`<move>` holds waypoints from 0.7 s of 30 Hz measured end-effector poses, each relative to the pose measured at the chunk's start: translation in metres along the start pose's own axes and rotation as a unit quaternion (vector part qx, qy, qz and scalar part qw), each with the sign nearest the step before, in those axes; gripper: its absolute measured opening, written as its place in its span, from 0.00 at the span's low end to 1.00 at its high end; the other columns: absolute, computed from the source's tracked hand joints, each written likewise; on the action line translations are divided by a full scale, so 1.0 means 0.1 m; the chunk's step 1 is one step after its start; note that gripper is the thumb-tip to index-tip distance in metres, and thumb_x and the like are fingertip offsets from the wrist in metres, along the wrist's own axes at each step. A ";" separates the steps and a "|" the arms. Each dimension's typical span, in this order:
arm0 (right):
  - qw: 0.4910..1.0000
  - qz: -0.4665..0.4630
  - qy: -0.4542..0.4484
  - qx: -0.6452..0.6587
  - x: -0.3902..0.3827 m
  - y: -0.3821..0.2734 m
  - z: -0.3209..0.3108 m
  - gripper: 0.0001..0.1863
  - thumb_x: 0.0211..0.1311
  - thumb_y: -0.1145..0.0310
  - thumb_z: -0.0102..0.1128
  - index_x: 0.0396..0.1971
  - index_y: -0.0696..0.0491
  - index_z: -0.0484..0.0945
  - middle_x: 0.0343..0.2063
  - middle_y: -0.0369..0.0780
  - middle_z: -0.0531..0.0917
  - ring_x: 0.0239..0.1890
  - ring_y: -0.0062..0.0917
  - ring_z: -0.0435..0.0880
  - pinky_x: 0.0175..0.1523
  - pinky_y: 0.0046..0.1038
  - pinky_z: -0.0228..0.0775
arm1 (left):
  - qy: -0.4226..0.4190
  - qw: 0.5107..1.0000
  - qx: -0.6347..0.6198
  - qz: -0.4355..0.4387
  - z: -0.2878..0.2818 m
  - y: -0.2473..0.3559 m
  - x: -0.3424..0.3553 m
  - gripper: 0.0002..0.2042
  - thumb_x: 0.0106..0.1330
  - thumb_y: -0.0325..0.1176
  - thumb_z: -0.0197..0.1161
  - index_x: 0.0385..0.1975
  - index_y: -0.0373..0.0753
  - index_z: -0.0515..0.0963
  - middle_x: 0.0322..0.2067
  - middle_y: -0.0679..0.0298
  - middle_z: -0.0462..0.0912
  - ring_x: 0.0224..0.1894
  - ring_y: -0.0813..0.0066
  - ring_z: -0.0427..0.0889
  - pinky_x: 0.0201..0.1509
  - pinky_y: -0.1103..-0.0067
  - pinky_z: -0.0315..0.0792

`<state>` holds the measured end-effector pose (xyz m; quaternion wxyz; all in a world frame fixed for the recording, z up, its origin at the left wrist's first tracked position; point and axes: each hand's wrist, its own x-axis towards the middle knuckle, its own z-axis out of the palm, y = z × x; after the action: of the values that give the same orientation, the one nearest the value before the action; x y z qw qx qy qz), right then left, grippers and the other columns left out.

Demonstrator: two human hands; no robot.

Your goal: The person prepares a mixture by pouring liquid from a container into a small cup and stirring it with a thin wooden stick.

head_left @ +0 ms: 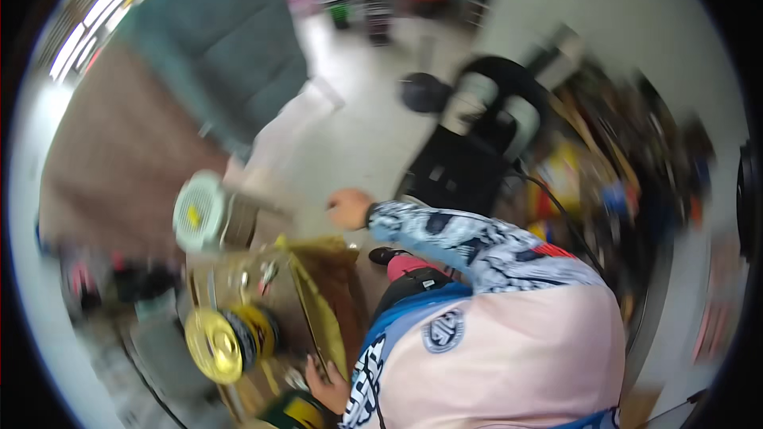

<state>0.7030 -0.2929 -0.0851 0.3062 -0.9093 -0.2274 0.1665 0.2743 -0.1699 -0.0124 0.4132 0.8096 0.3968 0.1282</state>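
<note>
My left hand [326,385] is at the bottom, its fingers apart against the edge of a brown, table-like surface [306,349] with a yellow side. Beside it are a round yellow spool-like thing [216,345] with a dark band and a dark green and yellow container [294,413], cut off below. My right hand [348,209] hangs over the floor past the far end of that surface, with its fingers curled in. Blur hides whether anything is in it. To its left stands a pale green round-faced thing [200,214] with a yellow centre.
A blue-grey padded piece of furniture [222,48] and a brown cloth-like surface [119,151] fill the upper left. Ahead on the floor are a black chair-like object [453,159] and a dark round base [424,93]. Blurred clutter [620,167] lines the right wall, with a dark cable [564,210].
</note>
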 end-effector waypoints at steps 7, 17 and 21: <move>0.989 -0.036 0.106 0.095 -2.25 -0.74 -0.58 0.16 0.61 0.63 0.62 0.47 0.50 0.86 0.48 0.45 0.87 0.50 0.35 0.86 0.54 0.39 0.77 | -0.254 0.942 -0.050 0.212 0.25 -0.29 0.37 0.26 0.67 0.29 0.70 0.66 0.39 0.74 0.56 0.55 0.82 0.50 0.64 0.84 0.47 0.74 0.77; 0.930 0.124 0.283 0.198 -5.19 0.07 -0.80 0.14 0.61 0.62 0.68 0.42 0.55 0.84 0.36 0.43 0.85 0.38 0.33 0.86 0.46 0.33 0.78 | -0.378 0.845 0.018 0.378 0.84 0.46 -0.33 0.24 0.67 0.30 0.70 0.64 0.41 0.75 0.55 0.56 0.80 0.49 0.62 0.83 0.49 0.71 0.78; 0.906 0.216 0.297 0.212 -6.48 0.35 -0.73 0.14 0.63 0.62 0.68 0.43 0.55 0.84 0.39 0.44 0.86 0.43 0.33 0.87 0.50 0.33 0.78 | -0.432 0.782 0.094 0.439 1.15 0.61 -0.92 0.25 0.64 0.29 0.71 0.63 0.41 0.76 0.54 0.54 0.80 0.48 0.59 0.83 0.51 0.67 0.78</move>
<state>0.2010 -0.6866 0.0540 0.5018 -0.8571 0.1169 -0.0050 0.3085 -0.3255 -0.0266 0.3625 0.9014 -0.2122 -0.1053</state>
